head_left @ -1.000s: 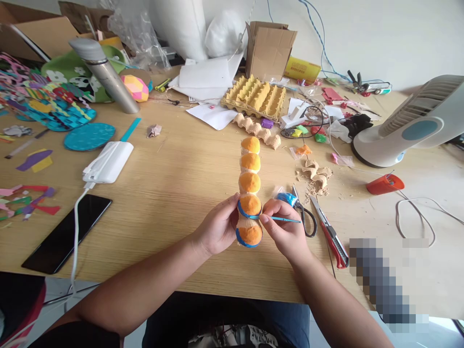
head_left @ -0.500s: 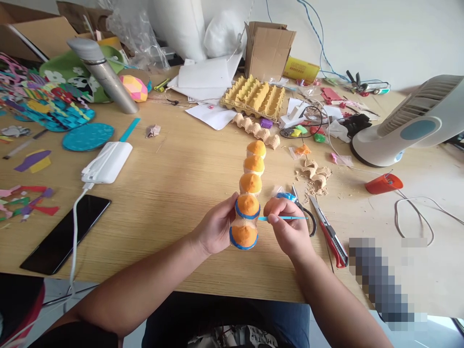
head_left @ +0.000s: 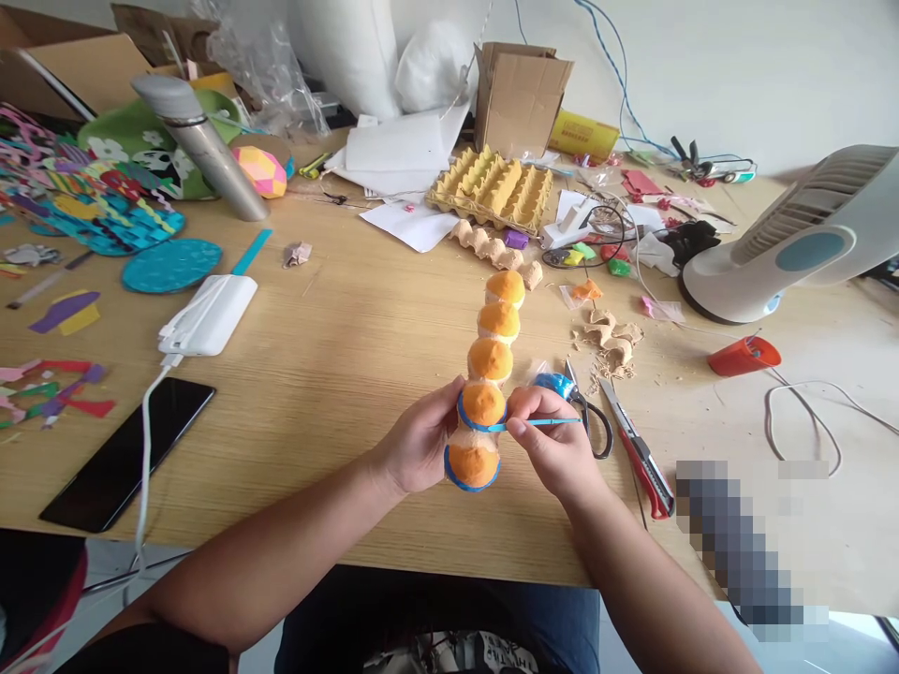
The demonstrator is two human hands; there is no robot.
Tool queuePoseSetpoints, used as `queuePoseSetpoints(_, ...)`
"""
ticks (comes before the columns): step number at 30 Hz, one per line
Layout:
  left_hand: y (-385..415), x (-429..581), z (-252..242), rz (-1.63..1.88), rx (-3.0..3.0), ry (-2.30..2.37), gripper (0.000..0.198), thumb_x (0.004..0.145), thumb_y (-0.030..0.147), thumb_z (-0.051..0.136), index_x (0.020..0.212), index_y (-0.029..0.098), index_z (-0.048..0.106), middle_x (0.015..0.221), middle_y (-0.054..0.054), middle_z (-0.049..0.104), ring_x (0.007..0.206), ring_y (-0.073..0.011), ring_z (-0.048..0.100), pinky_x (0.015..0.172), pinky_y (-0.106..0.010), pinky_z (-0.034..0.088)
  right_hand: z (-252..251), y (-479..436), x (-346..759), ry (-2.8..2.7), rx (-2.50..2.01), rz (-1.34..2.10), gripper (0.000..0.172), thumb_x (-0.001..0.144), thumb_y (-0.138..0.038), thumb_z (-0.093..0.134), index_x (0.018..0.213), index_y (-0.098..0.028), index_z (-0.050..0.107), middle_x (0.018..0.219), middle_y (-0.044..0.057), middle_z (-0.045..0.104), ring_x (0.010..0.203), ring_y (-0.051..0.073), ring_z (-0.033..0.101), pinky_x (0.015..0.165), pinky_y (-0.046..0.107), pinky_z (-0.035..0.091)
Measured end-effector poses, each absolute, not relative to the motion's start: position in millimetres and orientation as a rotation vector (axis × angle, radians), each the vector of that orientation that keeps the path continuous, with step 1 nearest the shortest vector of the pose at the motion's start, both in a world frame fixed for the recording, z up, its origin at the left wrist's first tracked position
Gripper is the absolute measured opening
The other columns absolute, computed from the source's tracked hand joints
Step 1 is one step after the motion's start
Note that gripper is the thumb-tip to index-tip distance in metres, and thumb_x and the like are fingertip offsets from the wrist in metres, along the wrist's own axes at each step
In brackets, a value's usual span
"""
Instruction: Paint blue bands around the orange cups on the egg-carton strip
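Note:
A strip of egg-carton bumps painted orange (head_left: pixel 490 359) lies lengthwise on the wooden table (head_left: pixel 337 356), its near end lifted. My left hand (head_left: pixel 420 441) grips the strip's near left side, fingers curled round it. My right hand (head_left: pixel 552 440) pinches a thin blue paintbrush (head_left: pixel 544 423), whose tip touches the blue ring around the second bump from me. The two nearest bumps carry blue rings at their bases. A small blue paint pot (head_left: pixel 557 384) sits just behind my right hand.
Scissors (head_left: pixel 590 421) and a red utility knife (head_left: pixel 639 449) lie right of my hand. Carton scraps (head_left: pixel 611 342), an orange cup (head_left: pixel 743 357), a white fan (head_left: pixel 793 239), a yellow egg tray (head_left: pixel 495 187), a power bank (head_left: pixel 209 314) and a black phone (head_left: pixel 126 449) are around.
The strip's far end has swung to the right. The brush drew back from the strip, then its tip returned to the blue ring on the second bump.

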State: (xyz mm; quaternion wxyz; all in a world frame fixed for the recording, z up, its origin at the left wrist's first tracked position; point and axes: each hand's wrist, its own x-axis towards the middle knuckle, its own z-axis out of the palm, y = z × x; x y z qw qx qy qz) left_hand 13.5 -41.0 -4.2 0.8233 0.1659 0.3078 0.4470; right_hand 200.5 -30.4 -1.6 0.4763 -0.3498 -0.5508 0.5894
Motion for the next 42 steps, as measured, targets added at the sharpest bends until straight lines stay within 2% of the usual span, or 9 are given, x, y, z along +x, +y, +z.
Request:
queuePoseSetpoints(8,-40.9,13.9,-6.2,0.977,0.362,0.641,0.037,0.093,0.056,0.078,0.089,0.019,0.076,0.085,-0.005,0.070,0.077,-0.0183,0.068,0.070,-0.031,0.056,0.3,-31.4,201.8,-1.409,-0.819,1.342,0.038,0.091,-0.050,0.084,0.074,-0.023,0.062,0.072,0.000,0.061,0.066,0.015,0.053,0.061,0.030,0.045)
queuePoseSetpoints(13,-41.1,15.2,-10.2,1.025,0.367,0.618,0.033,0.095,0.052,0.079,0.092,0.019,0.078,0.090,-0.004,0.074,0.083,-0.0182,0.070,0.074,-0.030,0.058,5.7,-33.5,203.4,-1.578,-0.738,1.056,0.027,0.097,-0.033,0.079,0.076,-0.023,0.065,0.071,-0.001,0.062,0.066,0.015,0.056,0.061,0.030,0.046)
queuePoseSetpoints(17,-42.1,18.2,-9.0,1.129,0.361,0.619,0.033,0.088,0.049,0.087,0.092,0.017,0.079,0.089,-0.003,0.075,0.082,-0.0154,0.069,0.075,-0.026,0.058,8.1,-35.3,202.7,-1.685,-0.727,0.898,0.019,0.096,-0.022,0.078,0.080,-0.023,0.068,0.072,-0.001,0.064,0.065,0.014,0.058,0.062,0.030,0.046)
queuePoseSetpoints(25,-42.3,19.8,-6.2,1.196,0.370,0.612,0.037,0.081,0.046,0.094,0.093,0.015,0.079,0.088,-0.002,0.076,0.081,-0.0135,0.069,0.075,-0.022,0.059,2.5,-35.3,199.2,-1.474,-0.836,1.181,0.032,0.094,-0.038,0.083,0.073,-0.022,0.065,0.069,-0.002,0.060,0.061,0.012,0.054,0.056,0.025,0.045)
queuePoseSetpoints(33,-44.3,19.4,-8.6,1.214,0.446,0.647,0.034,0.087,0.048,0.088,0.096,0.016,0.080,0.094,-0.004,0.078,0.087,-0.0167,0.072,0.079,-0.026,0.060,3.7,-36.3,196.7,-1.420,-0.856,1.279,0.038,0.091,-0.046,0.085,0.071,-0.021,0.065,0.068,-0.002,0.060,0.060,0.012,0.052,0.055,0.025,0.045)
queuePoseSetpoints(38,-44.4,19.5,-8.8,1.213,0.467,0.658,0.039,0.083,0.053,0.090,0.096,0.018,0.081,0.093,-0.003,0.079,0.084,-0.0165,0.072,0.079,-0.026,0.061,4.8,-37.1,196.4,-1.393,-0.902,1.314,0.041,0.089,-0.051,0.086,0.071,-0.022,0.065,0.068,-0.002,0.059,0.061,0.012,0.052,0.056,0.026,0.045)
queuePoseSetpoints(42,-44.6,19.5,-9.9,1.204,0.476,0.641,0.039,0.086,0.055,0.087,0.098,0.019,0.080,0.093,-0.003,0.078,0.085,-0.0163,0.073,0.081,-0.026,0.061,4.5,-37.9,194.7,-1.352,-0.916,1.337,0.041,0.088,-0.050,0.088,0.071,-0.022,0.064,0.067,-0.002,0.059,0.060,0.012,0.051,0.056,0.026,0.045)
